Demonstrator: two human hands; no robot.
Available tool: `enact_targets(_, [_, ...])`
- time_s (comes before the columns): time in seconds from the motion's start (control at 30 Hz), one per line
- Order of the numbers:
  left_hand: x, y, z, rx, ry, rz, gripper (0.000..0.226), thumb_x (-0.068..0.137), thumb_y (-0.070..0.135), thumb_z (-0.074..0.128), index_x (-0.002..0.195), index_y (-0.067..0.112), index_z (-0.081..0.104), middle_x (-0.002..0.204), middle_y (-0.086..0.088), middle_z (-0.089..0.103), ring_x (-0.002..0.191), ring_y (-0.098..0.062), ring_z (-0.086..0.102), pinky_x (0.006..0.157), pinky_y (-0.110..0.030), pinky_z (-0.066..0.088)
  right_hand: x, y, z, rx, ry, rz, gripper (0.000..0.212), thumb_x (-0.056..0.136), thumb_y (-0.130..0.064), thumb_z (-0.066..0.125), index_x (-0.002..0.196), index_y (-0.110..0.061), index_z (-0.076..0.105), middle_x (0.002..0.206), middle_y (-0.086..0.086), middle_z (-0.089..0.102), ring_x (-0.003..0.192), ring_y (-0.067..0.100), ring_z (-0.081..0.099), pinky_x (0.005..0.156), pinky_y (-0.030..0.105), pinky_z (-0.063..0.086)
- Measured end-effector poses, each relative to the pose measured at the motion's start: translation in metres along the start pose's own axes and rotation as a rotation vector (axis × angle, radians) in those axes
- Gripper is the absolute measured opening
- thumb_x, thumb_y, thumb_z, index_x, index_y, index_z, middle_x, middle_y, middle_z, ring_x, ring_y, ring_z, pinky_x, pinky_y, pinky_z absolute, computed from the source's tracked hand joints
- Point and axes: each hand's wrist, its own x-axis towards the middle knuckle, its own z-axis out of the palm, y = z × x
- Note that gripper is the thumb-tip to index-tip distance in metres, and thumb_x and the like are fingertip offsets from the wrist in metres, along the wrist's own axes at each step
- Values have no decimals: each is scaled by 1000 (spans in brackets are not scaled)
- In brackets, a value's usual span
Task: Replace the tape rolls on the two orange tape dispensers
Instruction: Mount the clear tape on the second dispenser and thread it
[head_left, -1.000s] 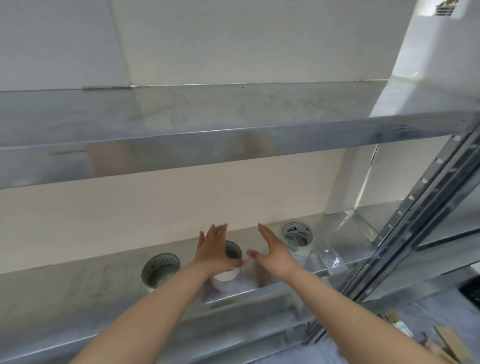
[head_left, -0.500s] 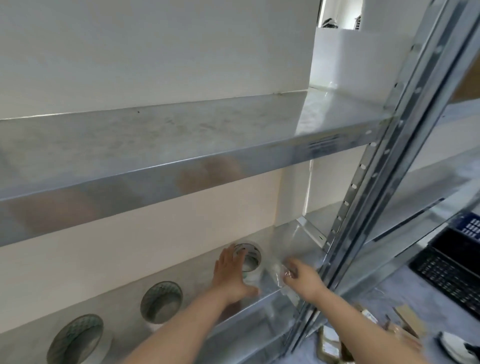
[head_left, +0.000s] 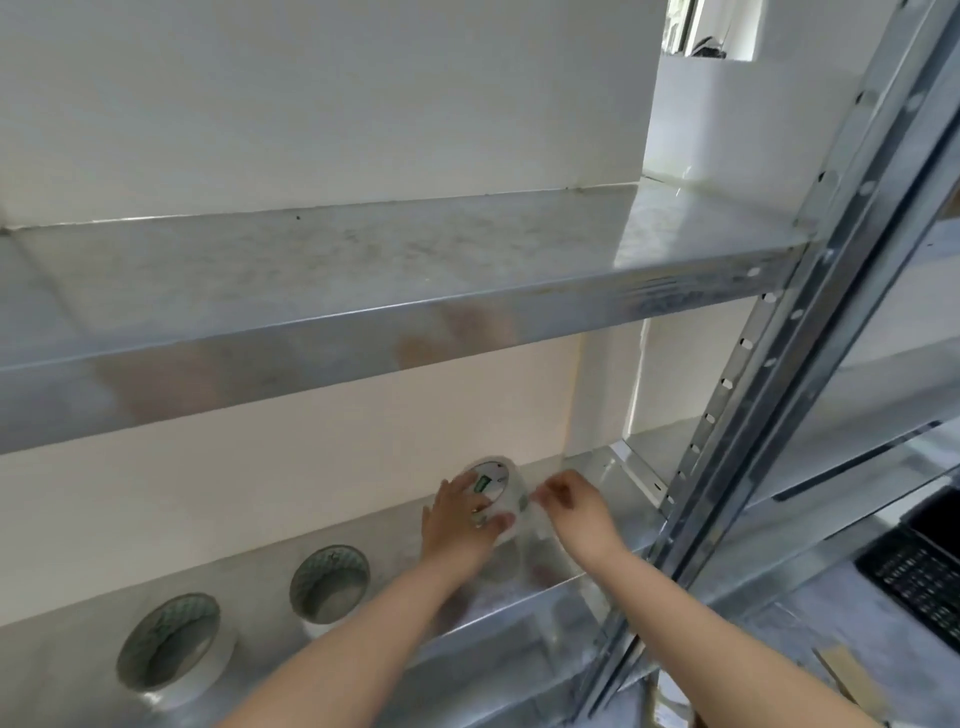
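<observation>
Our left hand (head_left: 457, 525) grips a tape roll (head_left: 493, 486), tilted towards us, at the right end of the lower shelf (head_left: 260, 629). Our right hand (head_left: 576, 512) pinches something clear at that roll's right edge; we cannot tell what it is. Two more rolls (head_left: 330, 582) (head_left: 169, 642) lie flat on the shelf to the left, well apart. Above runs an upper shelf (head_left: 363, 270).
</observation>
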Motion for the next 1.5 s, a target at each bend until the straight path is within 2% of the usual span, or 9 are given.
enact_targets(0.1, [-6,9,-27,-175,105,-49,24,80,38,62,83,14,68,93,-3,67,93,-21,59,81,-26,46,1,-39,8,-11,-3,-162,13,90,-13,53,96,-7,63,93,1,65,86,17,60,76,17,44])
enact_targets(0.2, [-25,9,-65,-357,194,-105,32,84,25,59,57,15,47,57,2,44,57,-15,42,52,-26,29,0,-80,26,-118,-58,-296,20,87,-8,51,100,-15,66,89,-3,61,77,14,57,74,20,47])
enact_targets(0.6, [-172,-83,-206,-386,643,-339,21,87,27,58,76,9,52,63,-2,49,55,-12,44,50,-21,33,-124,-247,159,-877,-331,-920,49,82,9,46,130,-2,39,117,17,53,108,34,55,81,35,43])
enact_targets(0.7, [-226,-116,-235,-425,770,-405,27,87,29,59,64,17,50,59,3,47,54,-11,44,48,-22,34,-173,-270,197,-758,-286,-1233,78,79,9,49,145,-15,15,104,15,61,95,33,58,72,36,43])
enact_targets(0.8, [-281,-147,-259,-557,901,-474,34,89,29,56,59,17,43,58,2,40,53,-12,41,39,-13,33,-226,-288,237,-298,-614,-1221,52,82,0,50,130,-17,38,87,11,64,82,28,59,69,35,46])
enact_targets(1.07, [-410,-229,-330,-801,1082,-541,25,89,37,49,85,16,61,92,-8,61,88,-23,57,82,-36,46,-368,-294,348,192,-1080,-931,30,81,-20,67,108,-26,54,109,-11,62,101,-1,57,81,7,40])
enact_targets(1.17, [-452,-263,-370,-924,1074,-556,31,91,32,44,108,13,61,108,-13,65,100,-29,62,80,-40,54,-418,-304,390,173,-1087,-994,46,79,-14,67,121,-23,53,129,-11,52,120,2,47,87,-5,32])
enact_targets(1.37, [-508,-323,-446,-874,1051,-573,36,84,40,46,107,15,60,115,-17,65,105,-35,62,97,-50,50,-477,-345,463,98,-911,-1147,80,71,-12,72,140,-23,34,150,-2,21,139,-2,9,89,-14,7])
enact_targets(1.5, [-523,-352,-479,-946,1019,-540,30,91,34,44,111,15,56,113,-15,65,104,-31,63,96,-45,51,-497,-365,492,80,-830,-1173,50,71,-10,74,119,-13,57,140,-13,18,138,1,8,100,3,15])
